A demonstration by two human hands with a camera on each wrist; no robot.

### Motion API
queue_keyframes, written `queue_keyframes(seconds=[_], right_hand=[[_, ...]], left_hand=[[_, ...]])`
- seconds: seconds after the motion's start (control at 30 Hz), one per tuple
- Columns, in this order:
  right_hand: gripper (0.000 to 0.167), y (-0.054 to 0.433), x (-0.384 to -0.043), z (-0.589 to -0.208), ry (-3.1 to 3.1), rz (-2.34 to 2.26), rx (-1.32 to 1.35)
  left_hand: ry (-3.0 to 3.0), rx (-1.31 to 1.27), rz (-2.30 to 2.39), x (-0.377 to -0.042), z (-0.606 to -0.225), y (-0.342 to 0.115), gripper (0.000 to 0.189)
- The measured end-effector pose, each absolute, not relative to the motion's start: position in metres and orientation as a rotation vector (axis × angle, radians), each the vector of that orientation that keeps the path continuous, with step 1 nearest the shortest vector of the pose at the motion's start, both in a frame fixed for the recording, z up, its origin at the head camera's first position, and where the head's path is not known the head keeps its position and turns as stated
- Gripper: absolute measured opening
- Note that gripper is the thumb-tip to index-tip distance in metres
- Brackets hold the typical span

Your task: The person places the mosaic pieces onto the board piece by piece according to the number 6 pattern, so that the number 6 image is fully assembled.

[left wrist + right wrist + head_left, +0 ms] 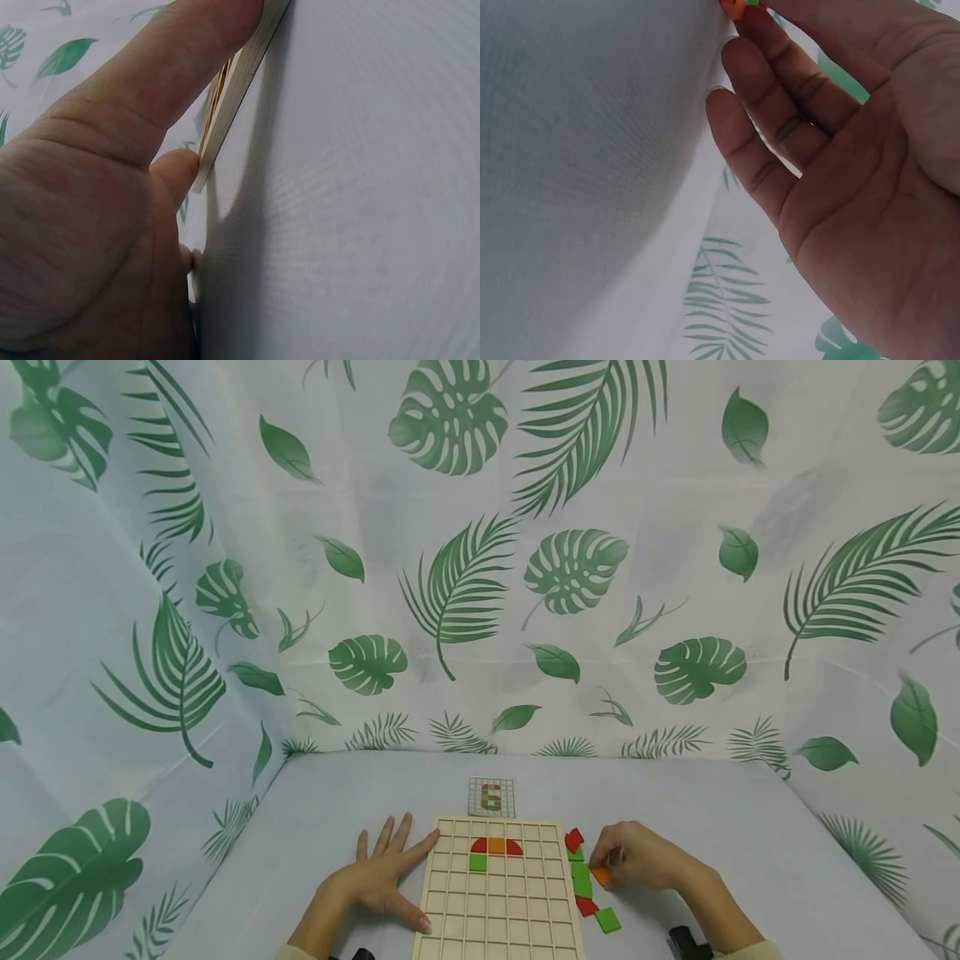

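Note:
A pale wooden grid board (pixel 495 910) lies on the table, carrying a row of a red quarter-round tile (pixel 479 845), an orange square (pixel 496 846) and a second red quarter-round (pixel 513 847), with a green square (pixel 477 862) under the left one. My left hand (pixel 378 877) is spread out along the board's left side, its thumb and index fingertips at the edge. To the right of the board, my right hand (pixel 637 857) pinches an orange tile (pixel 602 877) between thumb and fingertips, low over the table. In the right wrist view only a corner of this tile (pixel 736 8) shows.
Along the board's right edge lie several loose green tiles (pixel 582 880) and red tiles (pixel 587 906), with one green square (pixel 608 920) nearer the front. Behind the board sits a small pattern card (pixel 491 797) with a gridded figure. Leaf-print cloth walls (pixel 480 710) surround the table.

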State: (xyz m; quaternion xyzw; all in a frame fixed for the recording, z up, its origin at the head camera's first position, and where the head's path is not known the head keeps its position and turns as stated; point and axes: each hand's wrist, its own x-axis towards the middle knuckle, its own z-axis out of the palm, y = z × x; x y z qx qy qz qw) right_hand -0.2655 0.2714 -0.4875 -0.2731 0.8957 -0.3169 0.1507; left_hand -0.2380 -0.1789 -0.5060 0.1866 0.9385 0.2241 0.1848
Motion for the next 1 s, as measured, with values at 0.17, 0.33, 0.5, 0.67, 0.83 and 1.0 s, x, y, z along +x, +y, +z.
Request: queue_keyframes(seconds=[0.17, 0.33, 0.5, 0.67, 0.83, 1.0], right_hand=[[0.028, 0.2703, -0.2635, -0.4864, 2.585, -0.897, -0.774], [0.029, 0.2670, -0.2624, -0.4846, 2.596, -0.867, -0.785], [0.027, 0.2652, -0.2605, -0.4837, 2.607, -0.868, -0.770], [0.027, 0.2647, -0.2592, -0.4806, 2.571, -0.894, -0.808], [0.027, 0.2651, -0.2579, -0.4780, 2.555, -0.885, -0.855], [0.026, 0.2658, -0.2570, -0.4781, 2.580, -0.845, -0.819]], left_hand=[[2.644, 0.524, 0.629, -0.2388, -0.5069, -0.1793, 0.130], [2.647, 0.521, 0.624, -0.2396, -0.5091, -0.1800, 0.130], [2.651, 0.513, 0.621, -0.2402, -0.5108, -0.1801, 0.131], [2.653, 0.509, 0.613, -0.2403, -0.5114, -0.1799, 0.130], [2.650, 0.509, 0.612, -0.2404, -0.5111, -0.1798, 0.130], [2.655, 0.518, 0.602, -0.2407, -0.5118, -0.1801, 0.130]])
